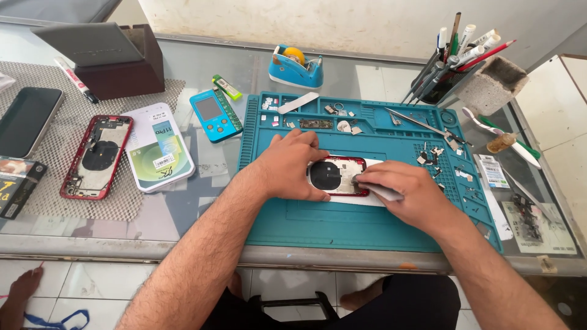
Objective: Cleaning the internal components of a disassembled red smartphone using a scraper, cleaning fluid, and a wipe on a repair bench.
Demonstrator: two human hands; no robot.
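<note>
A red phone housing (337,175) lies opened on a teal repair mat (342,223), with a round black coil showing inside it. My left hand (292,166) rests flat over the housing's left part and pins it down. My right hand (406,190) grips a flat grey tool (384,192) whose tip touches the housing's right edge. A white sheet lies under the housing.
Small screws, parts and tweezers (422,124) fill the mat's upper trays. A second red phone housing (98,156), a white box (158,146), a dark phone (27,121) and a blue tester (214,114) lie left. Behind stand a tape dispenser (296,67) and a pen holder (449,76).
</note>
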